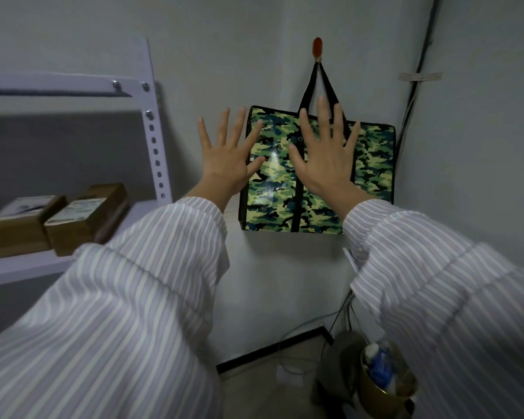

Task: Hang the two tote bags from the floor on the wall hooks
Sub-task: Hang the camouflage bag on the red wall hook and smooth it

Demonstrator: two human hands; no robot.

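Note:
A camouflage tote bag (372, 164) hangs flat against the white wall, its black handles looped over a red wall hook (317, 49). Both hands are raised in front of it with fingers spread and nothing in them. My left hand (227, 155) is over the bag's left edge. My right hand (327, 152) covers the bag's upper middle, just below the handles. Whether the palms touch the bag cannot be told. A second bag and a second hook are out of sight.
A white metal shelf rack (152, 128) stands at the left, with two brown cardboard boxes (55, 219) on one shelf. Black cables (418, 68) run down the right corner. On the floor at lower right sits a gold bin (384, 385) with blue items beside a dark object.

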